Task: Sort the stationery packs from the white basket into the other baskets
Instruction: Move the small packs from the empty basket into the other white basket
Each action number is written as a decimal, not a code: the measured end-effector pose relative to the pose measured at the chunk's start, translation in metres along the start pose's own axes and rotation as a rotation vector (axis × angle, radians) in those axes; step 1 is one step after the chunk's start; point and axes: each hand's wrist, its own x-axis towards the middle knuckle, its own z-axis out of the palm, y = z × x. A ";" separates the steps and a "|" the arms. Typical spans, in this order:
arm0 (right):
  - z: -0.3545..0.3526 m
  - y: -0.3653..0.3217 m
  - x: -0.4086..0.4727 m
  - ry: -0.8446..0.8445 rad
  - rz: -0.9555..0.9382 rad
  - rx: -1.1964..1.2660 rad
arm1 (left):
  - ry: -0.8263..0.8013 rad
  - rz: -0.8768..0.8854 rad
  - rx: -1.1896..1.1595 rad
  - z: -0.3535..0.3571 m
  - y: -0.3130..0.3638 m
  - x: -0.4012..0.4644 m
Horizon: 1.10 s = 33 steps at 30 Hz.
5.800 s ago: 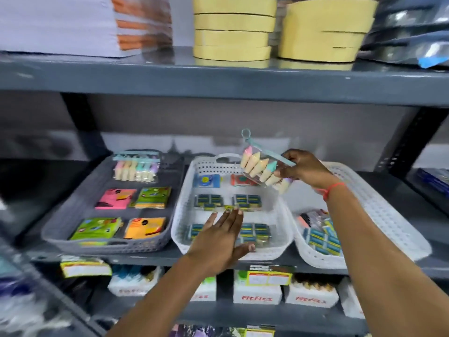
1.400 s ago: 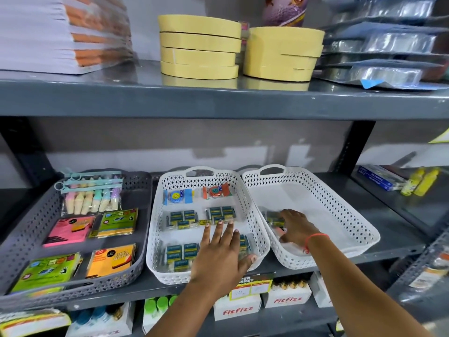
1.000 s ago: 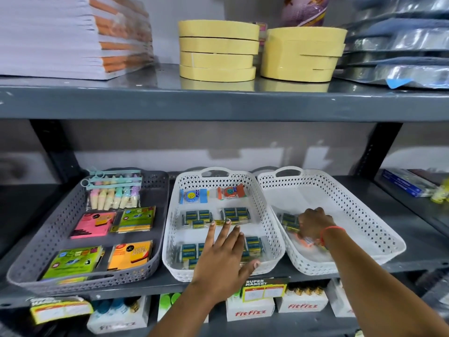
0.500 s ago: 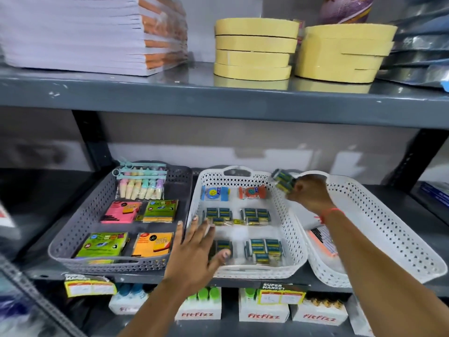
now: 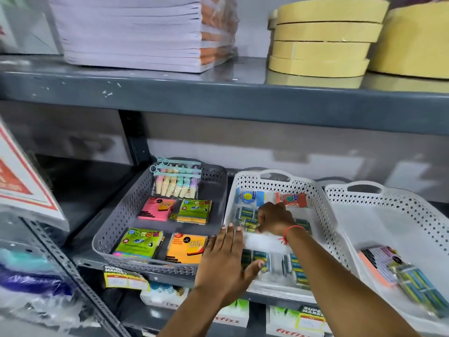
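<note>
My right hand (image 5: 275,218) was down in the middle white basket (image 5: 323,205), fingers curled over an eraser pack (image 5: 246,221), apparently pinching it. My left hand (image 5: 224,260) rested spread on the front rim. Remaining packs (image 5: 410,283) lay rightward in the source basket (image 5: 413,215).

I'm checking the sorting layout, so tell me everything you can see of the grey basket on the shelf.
The grey basket is a shallow rectangular tray of what looks like plastic, with perforated walls. It sits flat on the shelf, left of the middle white basket, their sides close. Inside lie two clear pouches of pastel highlighters at the back and four sticky note packs in two rows. The left hand covers its near right corner.
</note>
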 end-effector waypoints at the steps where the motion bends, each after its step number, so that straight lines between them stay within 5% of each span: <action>1: 0.001 0.000 0.001 -0.009 0.002 0.001 | 0.000 -0.002 0.000 0.001 0.000 0.000; 10: -0.012 0.032 -0.014 0.138 -0.011 0.304 | -0.093 0.122 0.072 -0.008 0.024 0.009; 15: -0.032 0.076 -0.046 0.423 0.159 0.397 | -0.101 0.340 0.005 -0.008 0.083 0.029; 20: -0.035 0.123 -0.091 0.518 0.374 0.255 | -0.117 0.589 0.020 0.009 0.133 0.038; 26: -0.017 0.182 -0.132 0.154 0.765 0.191 | -0.175 0.678 0.119 0.018 0.156 0.040; 33: -0.011 0.189 -0.155 0.088 0.930 0.326 | -0.164 0.690 0.119 0.024 0.155 0.042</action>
